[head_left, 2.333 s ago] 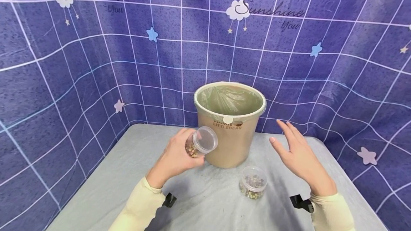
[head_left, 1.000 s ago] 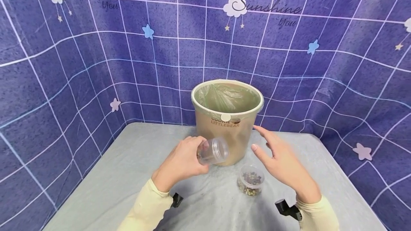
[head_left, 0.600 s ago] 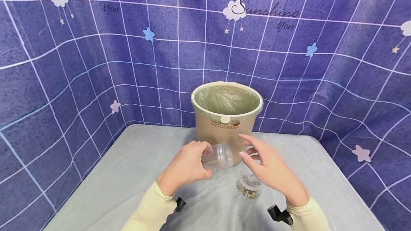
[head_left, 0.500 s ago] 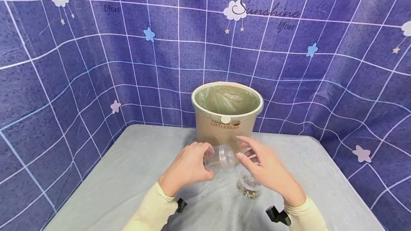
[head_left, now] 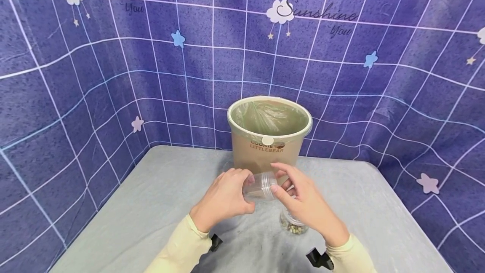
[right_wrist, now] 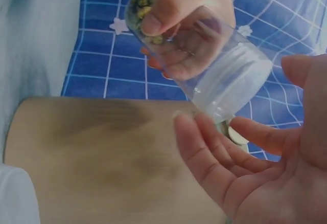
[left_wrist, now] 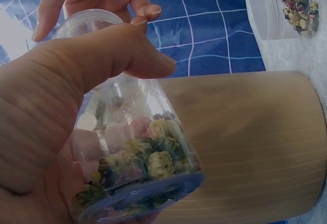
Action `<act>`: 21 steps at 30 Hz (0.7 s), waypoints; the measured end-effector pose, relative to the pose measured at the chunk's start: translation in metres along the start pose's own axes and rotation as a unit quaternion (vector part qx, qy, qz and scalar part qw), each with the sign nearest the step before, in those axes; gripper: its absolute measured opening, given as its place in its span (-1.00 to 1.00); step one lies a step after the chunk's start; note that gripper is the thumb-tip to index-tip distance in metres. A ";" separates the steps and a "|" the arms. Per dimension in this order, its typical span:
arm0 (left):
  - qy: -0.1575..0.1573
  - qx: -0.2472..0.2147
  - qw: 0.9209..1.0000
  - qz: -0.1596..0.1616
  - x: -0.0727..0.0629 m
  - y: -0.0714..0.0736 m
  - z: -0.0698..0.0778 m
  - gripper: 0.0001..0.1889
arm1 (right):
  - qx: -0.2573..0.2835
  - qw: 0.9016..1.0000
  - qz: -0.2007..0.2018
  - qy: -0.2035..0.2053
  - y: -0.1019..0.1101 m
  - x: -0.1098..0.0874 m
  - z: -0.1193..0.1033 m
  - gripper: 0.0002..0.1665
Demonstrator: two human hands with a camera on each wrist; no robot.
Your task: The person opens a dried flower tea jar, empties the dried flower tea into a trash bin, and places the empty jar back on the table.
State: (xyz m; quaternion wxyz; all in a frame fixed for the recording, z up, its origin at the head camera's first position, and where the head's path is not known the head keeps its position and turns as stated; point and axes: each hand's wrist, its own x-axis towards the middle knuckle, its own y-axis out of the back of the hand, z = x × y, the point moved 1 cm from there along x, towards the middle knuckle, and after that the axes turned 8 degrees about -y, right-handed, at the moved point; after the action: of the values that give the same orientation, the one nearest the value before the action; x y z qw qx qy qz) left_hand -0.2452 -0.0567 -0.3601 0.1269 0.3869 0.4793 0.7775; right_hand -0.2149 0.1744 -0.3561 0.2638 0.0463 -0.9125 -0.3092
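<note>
My left hand [head_left: 224, 199] grips a clear plastic jar [head_left: 257, 187], held sideways above the table with its lid end pointing right. Dried flower buds [left_wrist: 161, 163] lie at the jar's base in the left wrist view. At the other end is a translucent screw lid [right_wrist: 239, 83]. My right hand [head_left: 303, 201] reaches around that lid, thumb and fingers spread; in the right wrist view the thumb stands apart from it and the fingertips come close to its rim. Partly behind my right hand, a second clear jar [head_left: 291, 225] with dried flowers stands on the table.
A beige bin [head_left: 242, 148] lined with a thin green bag stands just behind the hands. The grey tabletop [head_left: 151, 214] extends to both sides. A blue-purple gridded curtain [head_left: 197, 75] hangs along the back and sides.
The held jar has tipped from leaning to lying sideways and moved right and slightly down. My right hand has come in leftward from beside the bin to the lid, now overlapping the second jar.
</note>
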 end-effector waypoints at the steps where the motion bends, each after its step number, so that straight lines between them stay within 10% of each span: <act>1: 0.001 0.000 1.000 -0.001 0.000 0.000 0.000 -0.54 | 0.003 1.000 0.003 0.001 -0.001 0.000 0.000 -0.38; 21: 0.001 0.017 1.000 0.003 -0.002 -0.001 0.002 -0.54 | 0.004 1.000 0.015 0.007 -0.014 -0.001 0.001 -0.47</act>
State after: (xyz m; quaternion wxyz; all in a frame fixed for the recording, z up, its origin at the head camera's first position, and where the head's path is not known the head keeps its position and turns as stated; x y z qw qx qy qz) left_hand -0.2428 -0.0556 -0.3612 0.1174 0.3897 0.4913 0.7701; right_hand -0.2159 0.1637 -0.3656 0.2743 0.0358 -0.9125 -0.3014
